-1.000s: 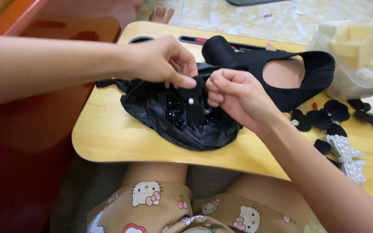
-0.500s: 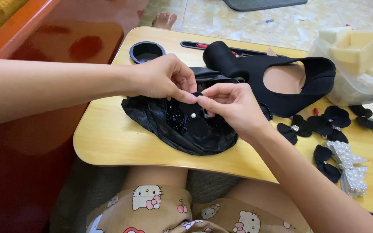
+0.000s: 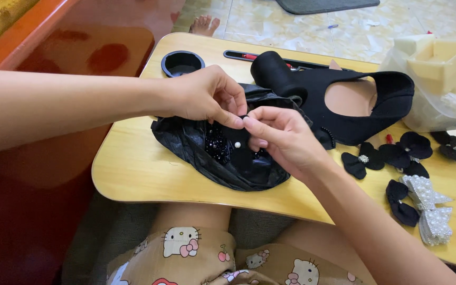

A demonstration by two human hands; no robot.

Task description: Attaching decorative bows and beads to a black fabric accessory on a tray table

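Both hands have shifted only slightly since the earlier frame. Left hand (image 3: pixel 207 97) and right hand (image 3: pixel 278 134) meet fingertip to fingertip, pinched shut on something too small to make out, just above a white pearl bead (image 3: pixel 237 144) on the black bag (image 3: pixel 212 153). Judged step: fixing beadwork; next calls for steady fine pinching. Beyond the fingers: one black shoe (image 3: pixel 354 105), one round cup (image 3: pixel 182 63), two pearl bows (image 3: pixel 428 208).
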